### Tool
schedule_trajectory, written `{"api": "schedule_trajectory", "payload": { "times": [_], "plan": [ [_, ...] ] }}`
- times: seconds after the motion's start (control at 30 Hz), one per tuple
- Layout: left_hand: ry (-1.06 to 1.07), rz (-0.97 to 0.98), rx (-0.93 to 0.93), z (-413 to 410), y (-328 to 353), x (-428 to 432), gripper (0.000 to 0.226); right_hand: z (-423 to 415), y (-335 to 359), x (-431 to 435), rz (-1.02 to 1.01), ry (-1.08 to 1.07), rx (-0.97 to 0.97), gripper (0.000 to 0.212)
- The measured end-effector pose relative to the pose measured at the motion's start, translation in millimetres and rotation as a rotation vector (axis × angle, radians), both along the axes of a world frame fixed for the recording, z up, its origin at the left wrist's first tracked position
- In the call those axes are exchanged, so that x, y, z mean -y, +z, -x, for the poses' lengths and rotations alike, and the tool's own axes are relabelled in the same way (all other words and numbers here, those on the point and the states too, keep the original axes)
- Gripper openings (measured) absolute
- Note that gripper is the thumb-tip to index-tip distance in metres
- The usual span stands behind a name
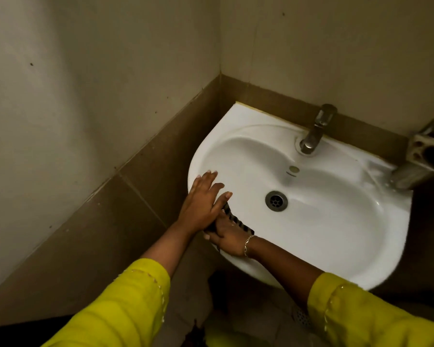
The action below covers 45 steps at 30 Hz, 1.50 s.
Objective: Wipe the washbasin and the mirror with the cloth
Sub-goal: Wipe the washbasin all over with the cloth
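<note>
A white washbasin (336,236) hangs in the corner of a tiled room. A dark striped cloth (237,221) lies on the basin's front left rim. My right hand (229,240), a bracelet at its wrist, presses on the cloth and grips it at the rim. Resting flat on the left rim is my left hand (202,202), fingers spread, its thumb over the cloth's end. Most of the cloth is hidden under both hands. No mirror is in view.
A steel tap (315,131) stands at the back of the basin, with a drain (276,200) in the bowl. A metal soap holder (429,149) juts from the wall at right. Walls close in on the left and behind.
</note>
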<state>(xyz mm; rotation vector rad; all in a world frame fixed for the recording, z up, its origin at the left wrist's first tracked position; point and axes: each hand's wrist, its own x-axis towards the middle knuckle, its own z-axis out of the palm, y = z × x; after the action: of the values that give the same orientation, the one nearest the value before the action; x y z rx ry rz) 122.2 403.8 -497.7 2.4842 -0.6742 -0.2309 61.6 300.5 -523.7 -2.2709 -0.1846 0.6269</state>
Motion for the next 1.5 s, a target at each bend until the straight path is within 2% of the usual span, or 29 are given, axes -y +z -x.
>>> {"api": "schedule_trajectory", "payload": {
  "times": [0.1, 0.17, 0.27, 0.43, 0.5, 0.6, 0.63, 0.83, 1.1, 1.17, 1.27, 1.4, 1.5],
  "plan": [
    [-0.024, 0.011, -0.067, 15, 3, 14, 0.049, 24, 4, 14, 0.040, 0.033, -0.022, 0.074],
    [-0.011, 0.039, -0.116, 21, 4, 21, 0.042, 37, 8, 23, 0.082, 0.045, -0.025, 0.071],
    [-0.023, 0.014, -0.146, 29, 0, 31, 0.064, 55, 13, 34, 0.136, 0.054, -0.015, 0.068],
    [0.016, -0.073, -0.135, 41, -5, 41, 0.075, 85, 23, 57, 0.272, 0.079, 0.039, 0.061],
    [0.020, -0.143, -0.087, 42, -8, 43, 0.082, 95, 27, 68, 0.327, 0.085, 0.054, 0.058],
    [-0.018, -0.268, 0.027, 47, -13, 46, 0.114, 109, 31, 89, 0.382, 0.100, 0.070, 0.055],
    [-0.039, -0.320, 0.056, 49, -13, 46, 0.116, 114, 32, 97, 0.400, 0.103, 0.078, 0.056],
    [-0.082, -0.484, 0.055, 47, -12, 47, 0.114, 137, 36, 144, 0.481, 0.141, 0.189, 0.087],
    [-0.072, -0.551, 0.052, 46, -12, 48, 0.116, 135, 45, 224, 0.464, 0.350, 0.168, 0.073],
    [-0.072, -0.551, 0.063, 46, -13, 48, 0.116, 125, 46, 246, 0.489, 0.375, 0.139, 0.080],
    [-0.069, -0.548, 0.059, 45, -14, 48, 0.115, 106, 42, 276, 0.644, 0.468, 0.104, 0.097],
    [-0.068, -0.513, 0.064, 45, -16, 48, 0.113, 79, 45, 292, 0.911, 0.560, 0.049, 0.076],
    [-0.059, -0.467, 0.078, 46, -19, 46, 0.108, 57, 45, 303, 1.088, 0.717, 0.207, 0.062]
  ]
}}
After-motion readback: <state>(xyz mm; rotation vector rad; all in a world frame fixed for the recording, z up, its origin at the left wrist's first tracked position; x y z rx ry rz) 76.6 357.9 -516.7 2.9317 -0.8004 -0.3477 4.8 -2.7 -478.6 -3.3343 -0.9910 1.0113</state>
